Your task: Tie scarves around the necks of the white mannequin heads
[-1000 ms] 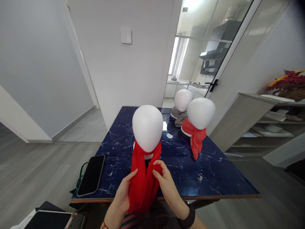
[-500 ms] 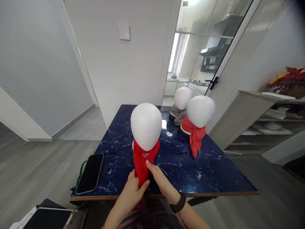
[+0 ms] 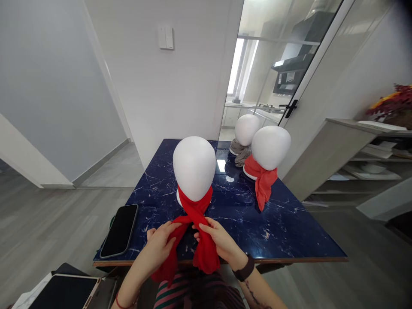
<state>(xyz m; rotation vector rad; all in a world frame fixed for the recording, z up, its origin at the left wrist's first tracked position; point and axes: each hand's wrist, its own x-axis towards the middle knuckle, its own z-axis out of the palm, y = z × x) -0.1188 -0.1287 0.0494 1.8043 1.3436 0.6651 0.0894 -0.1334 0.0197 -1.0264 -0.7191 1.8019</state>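
A white foam mannequin head [image 3: 194, 168] stands near the front of the dark blue marble table [image 3: 283, 231]. A red scarf [image 3: 195, 214] is wrapped round its neck, with its two ends crossed in front. My left hand [image 3: 159, 243] is closed on the scarf end that runs to the left. My right hand [image 3: 216, 239] pinches the other end, which hangs down over the table's front edge.
Two more white heads stand at the back right: one with a red scarf [image 3: 269, 150], one with a grey scarf [image 3: 246, 130]. A black phone [image 3: 120, 230] lies at the table's left edge. A tablet [image 3: 66, 292] sits low left. Shelves [image 3: 370, 165] stand right.
The scarf's two ends, held bunched together straight down before, are now crossed in front of the neck and drawn apart, my left hand moving left and my right hand right.
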